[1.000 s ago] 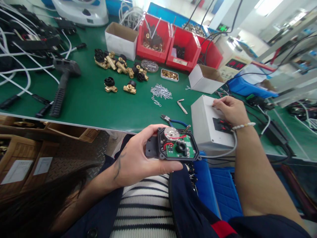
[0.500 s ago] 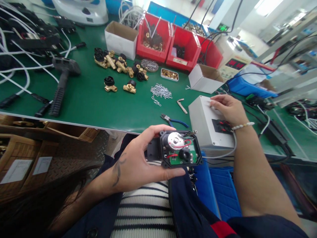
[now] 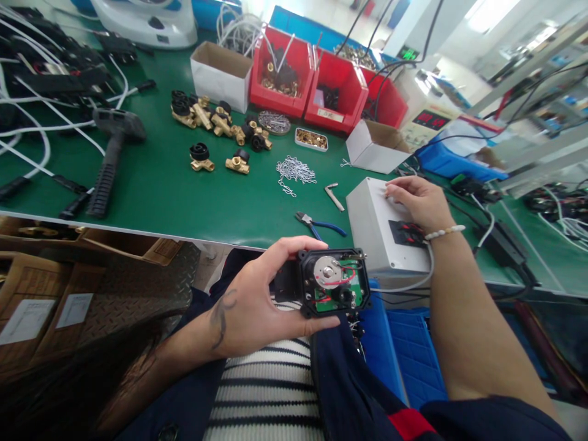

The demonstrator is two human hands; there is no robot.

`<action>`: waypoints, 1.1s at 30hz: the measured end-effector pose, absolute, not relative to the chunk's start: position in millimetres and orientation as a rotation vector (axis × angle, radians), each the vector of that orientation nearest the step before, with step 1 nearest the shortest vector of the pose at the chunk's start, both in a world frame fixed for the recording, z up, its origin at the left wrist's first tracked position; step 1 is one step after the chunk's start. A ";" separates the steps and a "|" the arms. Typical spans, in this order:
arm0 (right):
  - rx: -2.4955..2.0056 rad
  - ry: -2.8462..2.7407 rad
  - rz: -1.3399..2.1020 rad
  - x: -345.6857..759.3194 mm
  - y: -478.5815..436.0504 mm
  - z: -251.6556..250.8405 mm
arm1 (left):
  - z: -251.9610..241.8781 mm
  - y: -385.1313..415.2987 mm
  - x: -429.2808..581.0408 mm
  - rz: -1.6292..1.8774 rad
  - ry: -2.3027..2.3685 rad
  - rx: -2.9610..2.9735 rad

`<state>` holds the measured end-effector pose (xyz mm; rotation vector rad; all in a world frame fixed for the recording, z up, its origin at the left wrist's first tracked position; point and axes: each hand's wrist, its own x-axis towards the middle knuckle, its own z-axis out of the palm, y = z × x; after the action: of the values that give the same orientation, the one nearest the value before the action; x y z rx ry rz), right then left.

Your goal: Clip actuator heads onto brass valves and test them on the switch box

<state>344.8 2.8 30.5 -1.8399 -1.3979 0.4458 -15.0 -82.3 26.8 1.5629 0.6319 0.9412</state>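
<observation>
A person's left grip (image 3: 257, 300) holds an open black housing (image 3: 337, 283), its circuit board (image 3: 353, 282) and round silvery motor (image 3: 327, 272) exposed. To its right, the right grip (image 3: 421, 199) rests fingertips narrowed against a gray box (image 3: 376, 226); whether they pinch anything cannot be told. Pliers (image 3: 328, 225) lie on the green tabletop (image 3: 248, 211) beyond the left grip.

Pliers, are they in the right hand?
No, the pliers lie on the table while the right hand is at the grey box.
</observation>
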 end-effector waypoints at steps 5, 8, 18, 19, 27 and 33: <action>-1.841 -1.407 0.428 347.4 3.2 28.0 | 25.8 -81.6 -13.6 0.964 0.611 1.572; -1.844 -1.414 0.427 349.9 3.6 26.9 | 25.2 -81.9 -13.6 0.965 0.585 1.574; -1.851 -1.436 0.431 352.7 3.8 27.1 | 27.9 -84.3 -12.7 0.984 0.538 1.525; -1.852 -1.438 0.430 352.6 3.7 27.3 | 28.1 -84.4 -12.3 0.991 0.539 1.517; -1.856 -1.460 0.413 354.6 3.7 27.0 | 33.8 -84.0 -12.8 0.972 0.600 1.447; -1.856 -1.461 0.425 353.6 3.0 27.9 | 32.6 -74.3 -11.6 0.748 0.718 0.914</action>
<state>353.6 3.0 27.9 -1.8557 -1.4607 0.4254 -11.6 -74.3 32.6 0.9137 0.7178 0.7482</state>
